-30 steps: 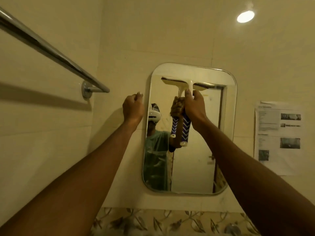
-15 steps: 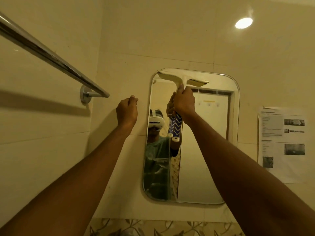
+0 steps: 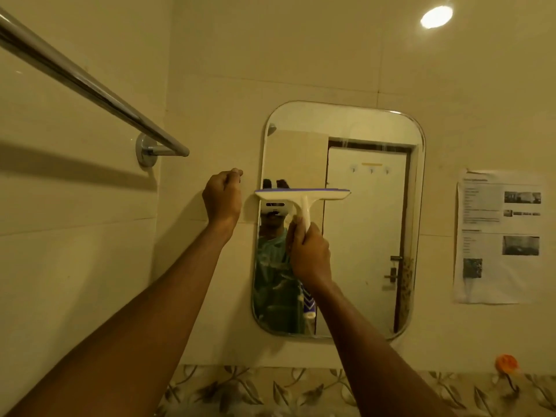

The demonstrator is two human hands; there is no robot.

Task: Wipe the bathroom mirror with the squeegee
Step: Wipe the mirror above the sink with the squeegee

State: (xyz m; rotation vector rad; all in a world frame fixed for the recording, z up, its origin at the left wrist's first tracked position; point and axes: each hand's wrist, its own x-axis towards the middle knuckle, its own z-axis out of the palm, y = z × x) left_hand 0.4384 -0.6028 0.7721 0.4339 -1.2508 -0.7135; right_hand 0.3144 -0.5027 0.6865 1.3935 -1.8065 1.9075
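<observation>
A tall mirror (image 3: 370, 224) with rounded corners hangs on the cream tiled wall. My right hand (image 3: 310, 254) grips the handle of a white squeegee (image 3: 302, 197), whose blade lies level across the left half of the glass at about mid height. The blue-and-white end of the handle shows below my wrist. My left hand (image 3: 223, 197) is a closed fist resting against the wall just left of the mirror's edge, holding nothing.
A chrome towel rail (image 3: 90, 85) juts from the left wall above my left arm. A printed paper sheet (image 3: 499, 236) is stuck to the wall right of the mirror. An orange hook (image 3: 508, 363) sits on the patterned tile band below.
My right hand has drawn the squeegee down from the mirror's top edge to about mid height. My left fist has stayed by the mirror's left edge.
</observation>
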